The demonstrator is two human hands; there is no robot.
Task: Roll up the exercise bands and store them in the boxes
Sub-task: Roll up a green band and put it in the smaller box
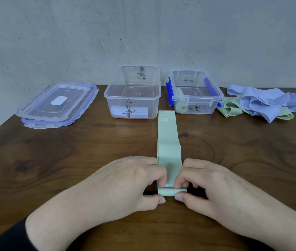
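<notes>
While both hands work at the near edge of the wooden table, a pale green exercise band lies flat in front of the person, stretching away toward the boxes, with "30 LB" printed at its far end. The near end of it is curled into a small tight roll. The left hand pinches that roll from its left side, thumb underneath and fingers curled over the top; the right hand does the same from the right side, so both are clamped on the band.

Behind the band's far end stand two clear plastic boxes. The left box carries handwritten labels and appears to hold no band. The right box, which has blue clips, holds one rolled green band against its left wall. Just right of that box lies a loose heap of bands, lilac ones lying over green ones. Far to the left, two clear lids are stacked on the table. A grey wall rises behind everything.
</notes>
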